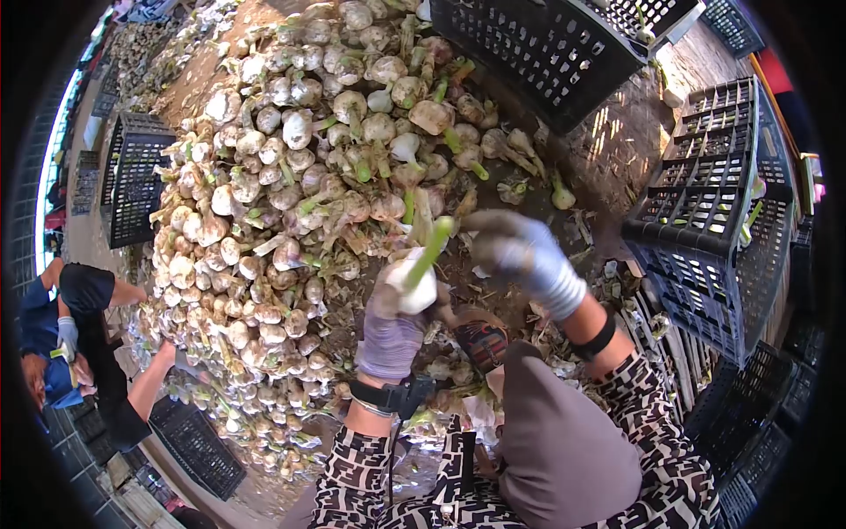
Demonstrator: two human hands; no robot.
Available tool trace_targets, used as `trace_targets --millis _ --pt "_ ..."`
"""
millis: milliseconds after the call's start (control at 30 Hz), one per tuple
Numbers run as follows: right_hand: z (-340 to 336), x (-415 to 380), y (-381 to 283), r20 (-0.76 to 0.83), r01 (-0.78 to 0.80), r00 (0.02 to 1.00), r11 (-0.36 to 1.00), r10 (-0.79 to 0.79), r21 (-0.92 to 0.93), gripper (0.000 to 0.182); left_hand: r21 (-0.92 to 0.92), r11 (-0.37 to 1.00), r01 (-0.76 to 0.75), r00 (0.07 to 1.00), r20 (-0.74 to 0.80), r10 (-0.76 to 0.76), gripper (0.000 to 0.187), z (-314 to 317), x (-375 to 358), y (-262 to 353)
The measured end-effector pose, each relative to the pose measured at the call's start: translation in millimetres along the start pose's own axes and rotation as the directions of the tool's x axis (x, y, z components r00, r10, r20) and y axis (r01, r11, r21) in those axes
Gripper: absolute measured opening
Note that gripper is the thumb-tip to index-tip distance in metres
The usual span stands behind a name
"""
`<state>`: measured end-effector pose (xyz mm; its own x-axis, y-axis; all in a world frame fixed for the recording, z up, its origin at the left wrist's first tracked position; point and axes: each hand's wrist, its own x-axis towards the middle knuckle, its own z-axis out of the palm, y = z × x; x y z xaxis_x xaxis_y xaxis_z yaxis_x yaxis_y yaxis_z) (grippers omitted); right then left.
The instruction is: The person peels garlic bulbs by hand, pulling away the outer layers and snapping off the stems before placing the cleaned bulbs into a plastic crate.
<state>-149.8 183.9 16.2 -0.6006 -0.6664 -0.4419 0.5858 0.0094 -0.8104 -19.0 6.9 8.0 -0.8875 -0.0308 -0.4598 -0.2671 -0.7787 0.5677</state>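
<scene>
My left hand (pixel 392 331), in a dirty knit glove, is closed around a white garlic bulb (pixel 421 295). The bulb's cut green stem points up and away from me. To its right is my right hand (pixel 520 256), also gloved and somewhat blurred, with its fingers curled in near the stem. Whatever lies between those fingers, if anything, is hidden. Just beyond both hands rises a large pile of garlic bulbs (pixel 264 176), many soiled and with short stems.
Black plastic crates (pixel 546 53) stand beyond the pile, and more crates (pixel 705 203) are stacked at right. At left another person (pixel 88 326) with a gloved hand sits by the pile, near a dark crate (pixel 198 445). Loose peelings cover the ground around my shoe (pixel 480 339).
</scene>
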Motion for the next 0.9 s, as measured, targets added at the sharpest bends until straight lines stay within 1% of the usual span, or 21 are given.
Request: trace_targets --millis 33,67,100,133,200,233,267,333,400,467,500,533,600,633,667,700,733,767,800,833,900 --pt "17 -3 -2 0.036 -0.023 0.999 0.995 0.026 -0.092 0.052 0.143 0.986 -0.087 0.991 -0.087 0.100 0.073 -3 4 -12" --pt "33 -4 9 0.041 0.095 0.994 0.992 -0.099 0.085 0.045 0.291 0.944 -0.158 0.965 -0.158 0.211 0.070 1 6 -17" --pt "34 -5 8 0.031 0.050 0.998 0.995 -0.053 0.085 0.040 0.237 0.953 -0.189 0.974 -0.078 0.212 0.062 3 5 -17" --pt "35 -5 7 0.023 0.007 1.000 0.996 -0.009 0.087 0.035 0.239 0.953 -0.188 0.974 -0.080 0.212 0.062 6 2 -14" --pt "30 -5 8 0.052 -0.017 0.999 0.999 0.015 0.040 0.030 -0.173 0.981 -0.084 0.974 -0.223 0.044 0.057 17 1 -3" --pt "28 -5 9 0.076 -0.043 0.996 0.999 0.044 -0.012 0.026 -0.118 0.982 -0.147 0.977 -0.169 0.126 0.042 18 2 2" --pt "28 -5 13 0.078 -0.049 0.996 0.999 0.050 -0.015 0.026 -0.123 0.981 -0.148 0.977 -0.174 0.125 0.042 8 6 1" --pt "26 -4 22 -0.076 -0.142 0.983 0.960 0.165 0.242 0.018 0.007 0.963 -0.268 0.934 -0.245 0.261 0.029 -18 15 -5" --pt "20 3 25 -0.137 -0.153 0.972 0.955 0.193 0.255 0.015 -0.037 0.952 -0.303 0.934 -0.209 0.289 0.026 -1 11 6" --pt "14 13 39 -0.294 -0.073 0.947 0.979 0.128 0.191 0.014 0.067 0.914 -0.401 0.902 -0.147 0.407 0.028 15 5 13" --pt "11 21 47 -0.299 -0.047 0.943 0.949 0.145 0.312 0.013 0.127 0.918 -0.376 0.911 -0.131 0.391 0.026 23 3 17" --pt "7 24 52 -0.299 -0.046 0.943 0.949 0.143 0.310 0.013 0.126 0.917 -0.377 0.911 -0.130 0.392 0.026 25 -2 18" --pt "17 27 37 -0.460 0.058 0.882 0.941 0.108 0.332 0.013 0.333 0.902 -0.274 0.961 0.138 0.240 0.023 24 -22 19" --pt "-1 25 50 -0.360 -0.010 0.927 0.969 0.101 0.245 0.014 0.609 0.788 -0.090 0.989 0.146 0.000 0.024 27 -34 29" --pt "-4 23 51 -0.323 0.031 0.944 0.964 0.058 0.264 0.014 0.685 0.715 0.142 0.955 0.095 -0.280 0.031 28 -37 33" --pt "-6 18 49 -0.281 0.028 0.959 0.982 0.027 0.189 0.015 0.857 0.513 -0.051 0.979 0.145 -0.145 0.034 13 -34 18" --pt "-5 14 46 -0.236 0.028 0.972 0.993 0.000 0.115 0.016 0.946 0.243 -0.214 0.973 0.228 -0.028 0.038 -3 -30 2" --pt "0 10 40 -0.229 0.028 0.974 0.993 -0.001 0.116 0.016 0.947 0.240 -0.212 0.974 0.224 -0.023 0.038 -5 -27 0" --pt "6 5 33 -0.177 0.076 0.982 0.997 -0.073 0.012 0.017 0.812 0.574 -0.105 0.994 0.080 0.068 0.045 -6 -21 1" --pt "11 0 31 -0.117 0.127 0.984 0.988 -0.137 -0.089 0.017 0.549 0.835 -0.034 0.991 -0.090 0.100 0.054 -5 -15 3" --pt "18 -4 35 -0.034 0.190 0.980 0.971 -0.197 -0.145 0.018 0.507 0.862 -0.025 0.987 -0.127 0.103 0.056 0 -6 11"
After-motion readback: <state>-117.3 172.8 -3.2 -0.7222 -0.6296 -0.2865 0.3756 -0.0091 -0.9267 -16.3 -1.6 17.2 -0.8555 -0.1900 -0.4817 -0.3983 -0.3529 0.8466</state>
